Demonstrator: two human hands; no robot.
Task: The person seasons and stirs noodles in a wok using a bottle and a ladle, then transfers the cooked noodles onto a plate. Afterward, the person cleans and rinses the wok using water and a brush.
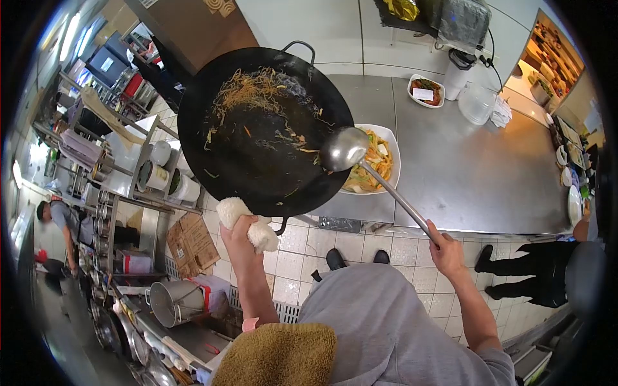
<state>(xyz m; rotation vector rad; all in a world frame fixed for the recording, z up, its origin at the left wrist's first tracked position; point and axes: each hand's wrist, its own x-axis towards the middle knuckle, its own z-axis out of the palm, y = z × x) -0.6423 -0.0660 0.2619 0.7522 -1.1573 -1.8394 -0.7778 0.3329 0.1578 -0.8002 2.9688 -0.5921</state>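
My left hand (pixel 239 237) is closed on a folded white cloth (pixel 262 237), pressed against the near edge of a big black wok (pixel 248 170) by its loop handle. The wok is tilted over the counter's left end. Thin browned noodles (pixel 251 90) with vegetable bits cling to its far side. In my right hand (pixel 446 249) is the long handle of a steel ladle (pixel 344 149). The ladle's bowl is at the wok's right rim, partly over a white dish (pixel 394 174). Noodles with vegetables (pixel 380 157) fill that dish, its left side hidden by the wok.
A steel counter (pixel 476 174) runs rightward, with a white food tray (pixel 426 91) and clear plastic containers (pixel 477 103) at the back. One person (pixel 547 273) stands at right, another (pixel 67 225) at far left. Flattened cardboard (pixel 193 244) and a steel pot (pixel 175 303) are at lower left.
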